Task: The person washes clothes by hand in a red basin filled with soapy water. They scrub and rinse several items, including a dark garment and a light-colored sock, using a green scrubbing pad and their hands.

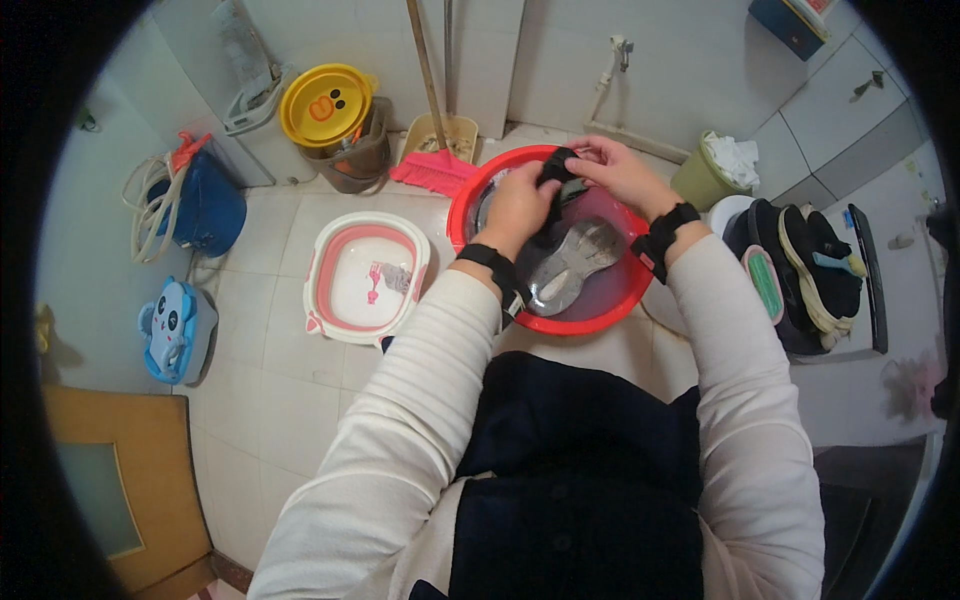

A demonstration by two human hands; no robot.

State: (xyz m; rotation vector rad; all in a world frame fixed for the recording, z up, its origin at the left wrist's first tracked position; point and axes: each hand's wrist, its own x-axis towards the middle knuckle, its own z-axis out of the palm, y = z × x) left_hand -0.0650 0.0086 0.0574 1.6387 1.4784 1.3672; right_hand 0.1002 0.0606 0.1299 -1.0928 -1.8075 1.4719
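In front of me stands a red plastic basin [581, 325] with cloudy water in it. My left hand [517, 206] and my right hand [619, 171] meet over its far side, both gripping a wet black item [556, 166]. Its shape is partly hidden by my fingers; it may be a shoe or a piece of one. Below my hands, a grey shoe-sole-shaped piece [574, 270], perhaps an insole, lies in the basin. Each of my wrists wears a black strap.
At right, black shoes [814, 262], a green-bristled brush [763, 277] and a pale blue brush [836, 262] lie on a white surface. A green bin [709, 174] stands behind. Leftward are a pink-and-white basin [330, 285], a pink broom [435, 169] and a blue bucket [217, 210].
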